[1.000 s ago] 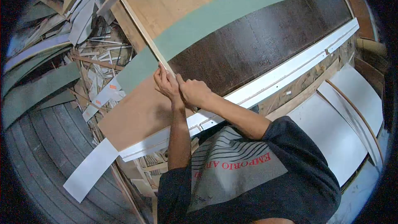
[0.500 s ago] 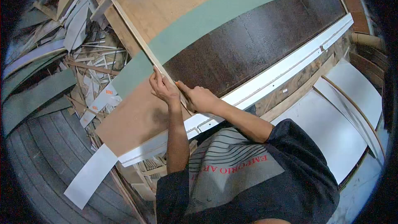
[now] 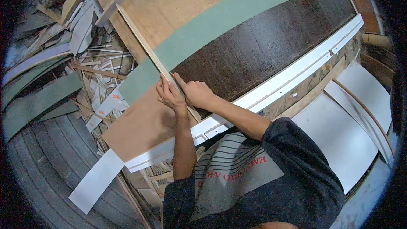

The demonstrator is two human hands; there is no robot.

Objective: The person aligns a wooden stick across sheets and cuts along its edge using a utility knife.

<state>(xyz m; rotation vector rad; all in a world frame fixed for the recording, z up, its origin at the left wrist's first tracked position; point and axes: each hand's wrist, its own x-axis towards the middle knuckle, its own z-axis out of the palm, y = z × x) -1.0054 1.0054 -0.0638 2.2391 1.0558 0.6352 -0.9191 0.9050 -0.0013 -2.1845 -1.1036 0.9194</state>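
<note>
A long narrow wooden strip (image 3: 142, 42) lies across the green curved sheet (image 3: 186, 38) and along the left end of a dark brown curved board (image 3: 263, 38). My left hand (image 3: 171, 96) is closed on the strip, its fingers along the strip's left edge. On the strip's other side, my right hand (image 3: 196, 93) pinches an orange pencil, mostly hidden; only a small orange bit shows at the fingertips, against the strip. Under my left forearm is a tan board (image 3: 135, 121).
A white grooved rail (image 3: 275, 82) runs along the near edge of the bench. Scrap strips (image 3: 101, 68) and offcuts pile up at left. White sheets (image 3: 339, 131) lean at right, and a white piece (image 3: 96, 181) juts out at lower left.
My right hand has slid up along the strip, away from my body, carrying the orange pencil. My left hand stays on the strip. The whole view has shifted slightly.
</note>
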